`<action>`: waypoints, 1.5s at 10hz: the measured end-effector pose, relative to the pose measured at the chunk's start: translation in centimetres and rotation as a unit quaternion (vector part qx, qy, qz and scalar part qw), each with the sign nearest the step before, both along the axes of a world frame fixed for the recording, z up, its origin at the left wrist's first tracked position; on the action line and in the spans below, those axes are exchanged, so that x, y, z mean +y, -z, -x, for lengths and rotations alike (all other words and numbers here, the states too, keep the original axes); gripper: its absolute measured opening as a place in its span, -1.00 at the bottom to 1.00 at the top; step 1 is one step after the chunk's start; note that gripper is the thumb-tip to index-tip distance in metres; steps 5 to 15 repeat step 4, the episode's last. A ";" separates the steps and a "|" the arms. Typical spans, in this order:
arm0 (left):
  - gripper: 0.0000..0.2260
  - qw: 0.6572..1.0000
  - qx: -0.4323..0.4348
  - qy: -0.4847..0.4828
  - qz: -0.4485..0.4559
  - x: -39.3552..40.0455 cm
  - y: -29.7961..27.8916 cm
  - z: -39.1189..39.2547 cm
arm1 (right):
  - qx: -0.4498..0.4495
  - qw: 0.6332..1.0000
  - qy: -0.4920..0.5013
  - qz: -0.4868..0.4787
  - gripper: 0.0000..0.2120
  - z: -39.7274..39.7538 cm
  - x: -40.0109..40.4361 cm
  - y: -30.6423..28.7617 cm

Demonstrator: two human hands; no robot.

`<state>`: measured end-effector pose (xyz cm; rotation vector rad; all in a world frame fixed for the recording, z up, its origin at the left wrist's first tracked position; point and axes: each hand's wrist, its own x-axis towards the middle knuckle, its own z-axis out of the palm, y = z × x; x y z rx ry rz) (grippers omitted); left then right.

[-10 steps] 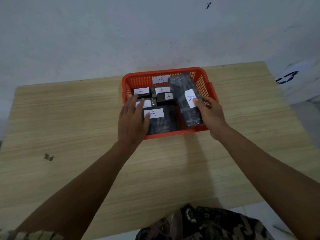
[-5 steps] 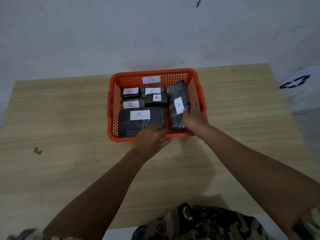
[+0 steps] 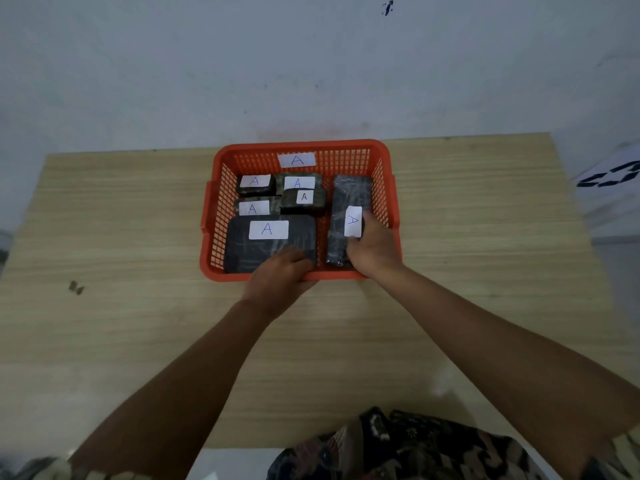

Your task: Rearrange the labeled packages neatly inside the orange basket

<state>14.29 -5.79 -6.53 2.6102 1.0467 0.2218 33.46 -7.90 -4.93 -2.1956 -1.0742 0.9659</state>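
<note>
An orange basket [image 3: 209, 237] stands on the wooden table [image 3: 121, 323], a white "A" label on its back wall. Inside lie several dark wrapped packages with "A" labels. A large flat package [image 3: 249, 251] fills the front left, with smaller packages [image 3: 303, 202] behind it. A long narrow package [image 3: 346, 202] lies along the right side. My right hand [image 3: 375, 249] grips the long package near its front end. My left hand [image 3: 280, 275] rests over the front rim with its fingers curled on the large package's near corner.
A white wall rises right behind the table. A white bag with dark print [image 3: 613, 188] sits off the table's right edge. A small dark scrap [image 3: 76, 288] lies on the table's left part. Patterned clothing [image 3: 398, 448] shows at the bottom.
The long package has come down flat along the basket's right side. My left hand has moved from the small packages to the front rim and the large package's corner.
</note>
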 end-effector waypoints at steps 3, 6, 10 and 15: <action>-0.61 0.999 0.036 0.025 0.020 0.2 -1.9 0.3 | -0.057 0.984 -0.110 -0.126 -0.63 -0.9 -3.1 0.0; -0.55 0.999 0.026 0.026 0.005 0.6 -3.3 0.1 | -0.072 0.984 -0.112 -0.121 -0.64 -0.9 -2.8 -1.1; -0.55 0.999 0.026 0.026 0.005 0.6 -3.3 0.1 | -0.072 0.984 -0.112 -0.121 -0.64 -0.9 -2.8 -1.1; -0.55 0.999 0.026 0.026 0.005 0.6 -3.3 0.1 | -0.072 0.984 -0.112 -0.121 -0.64 -0.9 -2.8 -1.1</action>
